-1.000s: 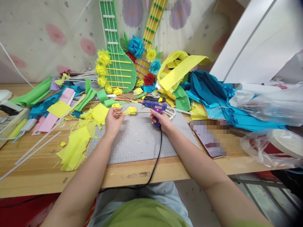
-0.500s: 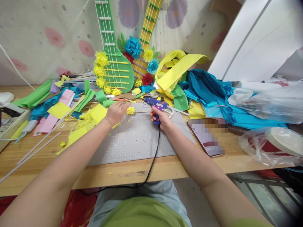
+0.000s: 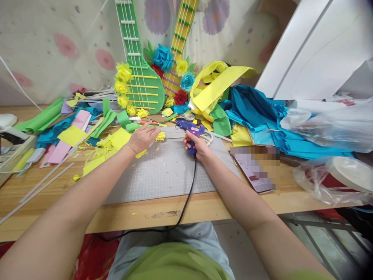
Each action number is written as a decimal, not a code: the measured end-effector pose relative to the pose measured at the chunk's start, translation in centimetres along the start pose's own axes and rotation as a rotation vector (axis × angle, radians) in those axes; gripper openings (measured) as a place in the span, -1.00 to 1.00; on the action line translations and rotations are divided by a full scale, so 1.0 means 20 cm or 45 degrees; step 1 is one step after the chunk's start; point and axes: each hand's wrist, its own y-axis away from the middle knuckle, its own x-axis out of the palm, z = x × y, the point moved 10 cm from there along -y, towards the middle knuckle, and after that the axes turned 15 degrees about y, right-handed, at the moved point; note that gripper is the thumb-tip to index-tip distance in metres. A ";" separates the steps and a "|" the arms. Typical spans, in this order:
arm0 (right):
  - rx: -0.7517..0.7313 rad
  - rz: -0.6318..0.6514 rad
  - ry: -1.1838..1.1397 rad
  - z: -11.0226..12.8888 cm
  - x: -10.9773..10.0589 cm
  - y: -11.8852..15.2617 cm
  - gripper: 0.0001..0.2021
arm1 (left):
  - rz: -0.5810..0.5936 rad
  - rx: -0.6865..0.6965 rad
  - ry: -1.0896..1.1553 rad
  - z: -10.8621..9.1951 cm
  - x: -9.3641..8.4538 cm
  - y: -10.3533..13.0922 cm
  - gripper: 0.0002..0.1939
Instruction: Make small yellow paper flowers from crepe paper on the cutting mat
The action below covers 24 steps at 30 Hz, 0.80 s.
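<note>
My right hand (image 3: 198, 144) is wrapped round the handle of a blue glue gun (image 3: 190, 127), whose nozzle points left and black cord hangs toward me. Over the left part of the grey cutting mat (image 3: 163, 175) is my left hand (image 3: 143, 139), back up, its fingers close together and pointing right. A small yellow paper flower (image 3: 160, 136) lies at its fingertips, with a thin stick (image 3: 175, 137) running right from it toward the glue gun. What the left fingers grip, if anything, is hidden.
Yellow paper (image 3: 121, 139) and pale strips (image 3: 46, 179) lie left. Behind stand a green paper guitar (image 3: 145, 85) and a yellow one (image 3: 180, 35). Blue paper (image 3: 253, 109), a phone (image 3: 253, 171) and a plastic-wrapped tub (image 3: 344, 175) are at right.
The view has shifted very slightly. My left hand has turned a little, and its forearm now covers more of the yellow paper. My right hand still holds the glue gun in nearly the same place.
</note>
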 end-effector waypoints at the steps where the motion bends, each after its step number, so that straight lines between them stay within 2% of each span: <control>1: 0.001 0.000 0.004 0.00 0.00 0.00 -0.66 | 0.015 0.001 0.013 0.00 0.00 0.00 -0.69; 3: 0.003 -0.001 0.006 0.00 0.00 0.00 -0.67 | 0.060 -0.005 0.053 0.00 0.01 0.02 -0.68; 6: 0.010 -0.001 -0.011 0.00 0.00 0.00 -0.67 | 0.133 -0.046 0.122 0.01 0.02 0.03 -0.54; 10: 0.016 -0.023 -0.051 0.00 -0.01 0.00 -0.68 | 0.121 -0.149 0.135 0.03 -0.01 0.04 -0.39; 19: 0.098 -0.046 -0.072 -0.04 0.00 -0.03 -0.72 | 0.308 -0.244 0.153 0.01 0.05 0.02 -0.36; 24: 0.094 -0.082 -0.079 -0.03 -0.04 -0.08 -0.73 | 0.291 -0.319 0.170 0.03 0.03 0.03 -0.35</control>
